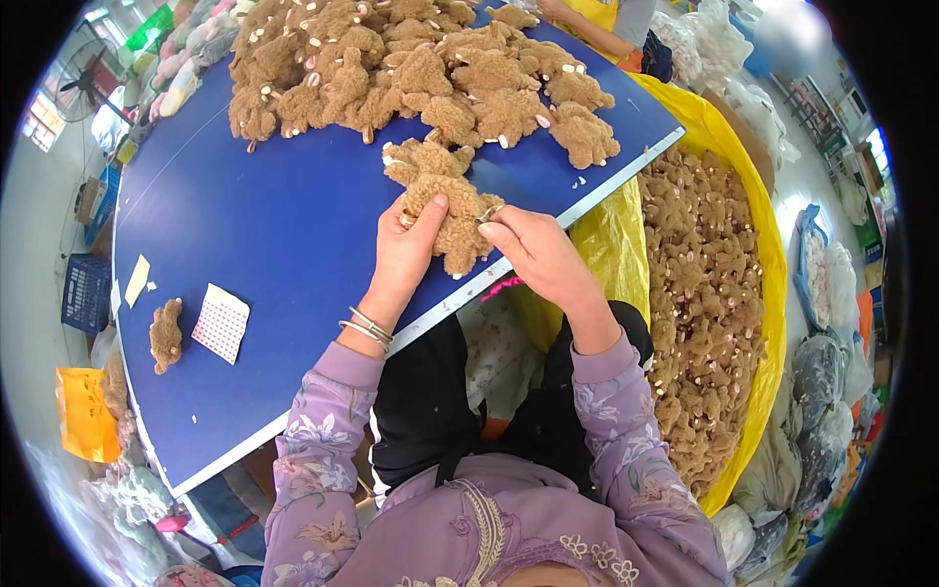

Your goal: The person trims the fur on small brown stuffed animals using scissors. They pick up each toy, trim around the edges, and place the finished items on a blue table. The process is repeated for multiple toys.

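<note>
My left hand [406,249] grips a brown fuzzy plush toy piece [442,188] at the near edge of the blue table [284,225]. My right hand [533,254] pinches the same plush from its right side, with a small metal tool between the fingertips. A big heap of the same brown plush pieces [411,64] lies on the table just beyond the hands. Both wrists come out of lilac flowered sleeves, and the left wrist wears bangles.
A yellow bag [763,245] full of brown plush pieces stands to my right. On the table's left lie one lone plush piece [165,336], a dotted white sheet [221,323] and a yellow slip [137,280]. Another person in yellow [597,20] works at the far end.
</note>
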`<state>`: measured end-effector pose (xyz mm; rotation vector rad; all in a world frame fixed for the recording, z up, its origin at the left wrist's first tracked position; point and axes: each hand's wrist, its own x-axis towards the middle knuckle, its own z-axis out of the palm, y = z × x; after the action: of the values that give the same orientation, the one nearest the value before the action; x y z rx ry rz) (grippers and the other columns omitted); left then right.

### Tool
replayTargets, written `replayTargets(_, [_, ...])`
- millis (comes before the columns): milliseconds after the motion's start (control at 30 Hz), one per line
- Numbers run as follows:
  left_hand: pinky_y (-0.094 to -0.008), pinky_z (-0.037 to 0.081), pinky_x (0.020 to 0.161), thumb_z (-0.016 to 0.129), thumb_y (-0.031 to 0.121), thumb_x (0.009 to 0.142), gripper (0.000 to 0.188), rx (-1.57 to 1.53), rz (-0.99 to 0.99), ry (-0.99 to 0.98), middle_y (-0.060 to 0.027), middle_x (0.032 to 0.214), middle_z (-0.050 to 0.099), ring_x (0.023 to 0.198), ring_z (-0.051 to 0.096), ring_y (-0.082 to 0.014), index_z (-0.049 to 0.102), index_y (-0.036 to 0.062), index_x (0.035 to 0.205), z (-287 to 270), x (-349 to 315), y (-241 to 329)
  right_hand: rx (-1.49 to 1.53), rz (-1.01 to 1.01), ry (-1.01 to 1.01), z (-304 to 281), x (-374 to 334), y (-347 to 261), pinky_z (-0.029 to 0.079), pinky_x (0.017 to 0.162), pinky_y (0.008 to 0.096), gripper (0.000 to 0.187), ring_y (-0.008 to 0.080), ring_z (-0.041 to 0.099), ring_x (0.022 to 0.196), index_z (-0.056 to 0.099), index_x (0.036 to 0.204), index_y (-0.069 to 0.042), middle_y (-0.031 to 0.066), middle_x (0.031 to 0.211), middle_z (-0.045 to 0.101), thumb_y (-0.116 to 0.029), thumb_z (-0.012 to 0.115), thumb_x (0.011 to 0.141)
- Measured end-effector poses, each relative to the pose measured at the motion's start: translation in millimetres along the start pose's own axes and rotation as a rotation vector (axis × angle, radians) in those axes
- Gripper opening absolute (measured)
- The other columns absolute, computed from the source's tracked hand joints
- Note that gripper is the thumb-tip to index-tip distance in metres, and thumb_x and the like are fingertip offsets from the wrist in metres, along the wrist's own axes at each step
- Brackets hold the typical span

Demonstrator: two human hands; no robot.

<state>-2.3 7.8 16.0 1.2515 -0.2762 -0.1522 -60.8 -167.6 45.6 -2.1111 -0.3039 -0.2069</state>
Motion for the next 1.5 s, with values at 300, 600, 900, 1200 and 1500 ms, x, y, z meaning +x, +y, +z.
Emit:
replayTargets(300, [-0.0232, 0.051, 0.070, 0.059, 0.021, 0.094, 0.027, 0.047, -0.015, -0.030, -0.0046, 0.096, 0.066, 0.080, 0.061, -0.0082, 0.059, -0.0010, 0.110, 2, -1, 0, 0.470, 0.021, 0.150, -1, -5, 7, 0.038, 0.055, 0.0275, 0.024, 0.0146, 0.044, 0.058, 0.056, 0.084, 0.000, 0.0062, 0.067, 0.053, -0.020, 0.051, 0.095])
replayTargets(600, [-0.0244, 0.051, 0.055, 0.040, 0.045, 0.099, 0.051, -0.262, -0.395, -0.105, -0.0066, 0.083, 0.065, 0.066, 0.064, -0.0160, 0.050, -0.0008, 0.120, -6, 4, 6, -0.236, -0.100, 0.204, 23, -2, -3, 0.049, 0.083, 0.0330, 0.060, 0.0247, 0.062, 0.093, 0.053, 0.116, -0.004, 0.0111, 0.111, 0.057, -0.024, 0.082, 0.068])
replayTargets(900, [-0.0262, 0.048, 0.082, 0.058, 0.029, 0.094, 0.049, -0.040, -0.181, -0.148, -0.0063, 0.110, 0.059, 0.093, 0.056, -0.0106, 0.047, -0.0038, 0.128, -4, -2, 3, 0.935, 0.222, 0.244, 24, 3, 24, 0.045, 0.076, 0.0230, 0.027, 0.0056, 0.052, 0.084, 0.058, 0.111, 0.001, -0.0018, 0.096, 0.059, -0.018, 0.062, 0.092])
replayTargets(1200, [-0.0281, 0.051, 0.085, 0.058, 0.019, 0.095, 0.033, -0.382, -0.223, -0.029, -0.0090, 0.110, 0.064, 0.098, 0.063, -0.0158, 0.055, -0.0018, 0.120, -4, -3, 6, 0.890, 0.369, 0.248, 33, 6, 23, 0.035, 0.046, 0.0205, 0.020, 0.0035, 0.044, 0.057, 0.058, 0.096, -0.004, -0.0037, 0.077, 0.051, -0.023, 0.062, 0.092])
replayTargets(1500, [-0.0292, 0.050, 0.085, 0.054, 0.024, 0.097, 0.036, -0.367, -0.102, 0.081, -0.0092, 0.114, 0.061, 0.099, 0.061, -0.0155, 0.052, -0.0013, 0.122, -4, 0, 3, 0.924, 0.344, 0.108, 42, 1, 9, 0.029, 0.042, 0.0198, 0.018, 0.0029, 0.037, 0.049, 0.053, 0.101, -0.003, -0.0020, 0.070, 0.047, -0.010, 0.063, 0.088])
